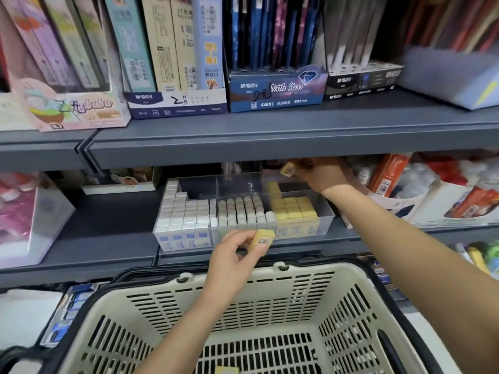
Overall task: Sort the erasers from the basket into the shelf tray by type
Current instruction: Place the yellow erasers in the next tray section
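Note:
A clear shelf tray holds three groups: white erasers at the left, round-topped pale erasers in the middle, yellow erasers at the right. My left hand grips a yellow eraser just in front of the tray, above the basket rim. Under the upper shelf, my right hand holds another yellow eraser above the back of the yellow section. The cream basket sits below, with one yellow eraser at its bottom.
An upper shelf edge overhangs the tray closely. Pencil-lead display boxes stand on it. Orange packets sit right of the tray, a translucent box to the left. Blue-labelled packs lie beside the basket.

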